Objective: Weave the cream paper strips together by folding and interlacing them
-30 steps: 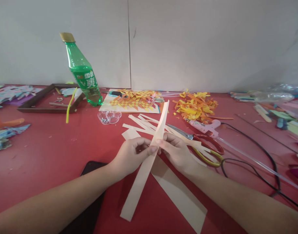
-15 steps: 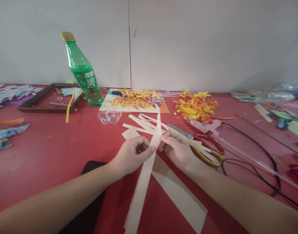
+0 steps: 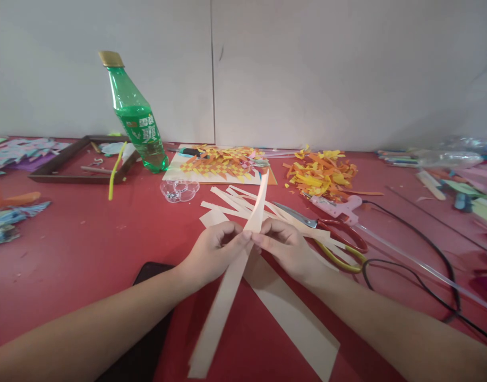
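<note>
Between my hands is a long cream paper strip, its far end curving upward and its near end slanting down toward me. My left hand pinches it between thumb and fingers. Right beside that grip, my right hand pinches the strip's right edge, the two thumbs almost touching. Under the hands, a wider cream paper piece lies on the red table. Just beyond them several narrow cream strips are spread out. Scissors with red and yellow handles lie beside my right hand, partly covered by strips.
A green bottle stands near a brown frame. At the back are woven orange-yellow paper and a heap of orange-yellow scraps. A pink glue gun with a black cord lies right. A black flat object sits under my left forearm.
My right hand has shifted slightly left and down, its thumb now close to the left thumb on the strip. The strip's near end has swung left, and its far tip bends right.
</note>
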`<state>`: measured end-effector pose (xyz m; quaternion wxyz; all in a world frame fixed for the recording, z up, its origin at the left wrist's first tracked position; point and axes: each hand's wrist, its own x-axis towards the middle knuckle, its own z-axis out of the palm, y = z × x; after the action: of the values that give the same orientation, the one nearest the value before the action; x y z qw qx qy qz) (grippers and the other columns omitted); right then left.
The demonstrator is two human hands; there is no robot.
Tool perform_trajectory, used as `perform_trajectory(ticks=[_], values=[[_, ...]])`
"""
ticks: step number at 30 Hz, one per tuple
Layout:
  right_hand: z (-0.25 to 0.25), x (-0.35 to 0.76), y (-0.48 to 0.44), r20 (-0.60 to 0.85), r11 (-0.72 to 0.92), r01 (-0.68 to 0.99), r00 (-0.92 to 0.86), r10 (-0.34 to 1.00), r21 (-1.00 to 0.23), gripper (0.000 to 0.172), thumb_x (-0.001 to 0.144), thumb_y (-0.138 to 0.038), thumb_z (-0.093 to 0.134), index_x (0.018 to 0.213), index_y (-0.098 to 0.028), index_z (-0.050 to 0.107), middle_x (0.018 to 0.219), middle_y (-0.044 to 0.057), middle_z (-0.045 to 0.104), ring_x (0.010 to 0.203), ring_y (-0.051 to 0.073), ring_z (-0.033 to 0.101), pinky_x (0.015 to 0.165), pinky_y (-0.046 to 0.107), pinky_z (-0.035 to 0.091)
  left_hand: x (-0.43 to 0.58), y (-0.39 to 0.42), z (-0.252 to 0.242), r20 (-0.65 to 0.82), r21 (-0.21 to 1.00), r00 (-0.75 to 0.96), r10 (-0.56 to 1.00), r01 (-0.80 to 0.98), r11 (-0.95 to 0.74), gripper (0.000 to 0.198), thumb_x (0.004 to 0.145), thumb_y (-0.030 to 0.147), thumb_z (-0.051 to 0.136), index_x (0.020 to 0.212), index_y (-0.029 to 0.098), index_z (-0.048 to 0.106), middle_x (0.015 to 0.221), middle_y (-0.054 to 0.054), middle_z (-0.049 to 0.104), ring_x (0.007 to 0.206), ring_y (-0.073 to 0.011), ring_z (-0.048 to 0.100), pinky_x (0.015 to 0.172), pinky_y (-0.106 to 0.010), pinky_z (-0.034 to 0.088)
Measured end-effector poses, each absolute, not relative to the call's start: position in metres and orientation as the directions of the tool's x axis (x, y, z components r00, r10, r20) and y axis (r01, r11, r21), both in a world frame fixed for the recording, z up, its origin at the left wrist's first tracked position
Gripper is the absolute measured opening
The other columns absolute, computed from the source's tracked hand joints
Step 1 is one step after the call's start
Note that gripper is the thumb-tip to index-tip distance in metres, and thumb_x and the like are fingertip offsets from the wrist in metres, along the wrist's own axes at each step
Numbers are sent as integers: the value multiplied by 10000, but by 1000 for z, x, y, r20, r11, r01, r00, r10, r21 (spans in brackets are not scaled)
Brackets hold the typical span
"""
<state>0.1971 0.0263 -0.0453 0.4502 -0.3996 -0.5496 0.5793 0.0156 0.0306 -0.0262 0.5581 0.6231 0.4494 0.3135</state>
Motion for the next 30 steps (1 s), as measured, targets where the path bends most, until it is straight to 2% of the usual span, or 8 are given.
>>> perform_trajectory(ticks=[5,11,14,17,22,26,30], values=[[-48,198,26,19,-15,-118,-283,959,-993,189,836,-311,686,706,-191,619,693,-5,608,671,138,549,676,304,422,16,30,-27,-57,964,430,901,260,-62,334,899,442,494,703,172,475,643,44,437,582,-93,395,538,-217,325],[-51,196,30,-17,-91,-334,-216,976,-938,208,824,-262,684,649,-193,597,623,-19,602,602,119,523,625,274,407,16,30,-26,-59,941,450,891,324,-102,350,897,416,498,655,183,400,609,59,353,554,-87,326,502,-213,274],[-52,195,32,-42,-115,-390,-192,981,-913,201,805,-262,700,647,-192,598,632,-19,612,594,113,522,607,261,407,15,30,-26,-66,934,460,886,340,-107,332,894,392,502,654,178,421,611,58,335,558,-88,319,499,-213,262],[-52,195,31,-20,-95,-370,-201,979,-924,212,802,-284,705,646,-198,589,617,-24,604,589,119,525,609,269,410,15,29,-26,-92,948,472,877,310,-67,304,894,381,503,674,174,467,610,55,354,560,-92,334,498,-212,267],[-49,197,26,9,-45,-214,-246,969,-976,196,825,-287,694,681,-200,593,648,-24,585,635,129,525,652,289,414,15,26,-25,-63,960,476,877,268,-76,340,923,435,450,725,175,541,653,32,472,601,-109,415,545,-218,329],[-50,197,26,-15,-64,-228,-212,977,-972,181,851,-332,664,734,-202,617,679,-14,598,640,134,532,652,297,425,15,26,-24,-79,942,485,871,322,-93,339,926,444,438,761,176,564,619,42,419,566,-108,375,512,-221,297],[-54,196,29,-18,-68,-267,-183,983,-961,230,847,-326,672,677,-193,593,634,-15,598,593,124,528,612,285,416,15,27,-25,-74,923,460,885,368,-114,340,908,431,479,687,172,498,603,54,351,551,-96,320,496,-216,260]])
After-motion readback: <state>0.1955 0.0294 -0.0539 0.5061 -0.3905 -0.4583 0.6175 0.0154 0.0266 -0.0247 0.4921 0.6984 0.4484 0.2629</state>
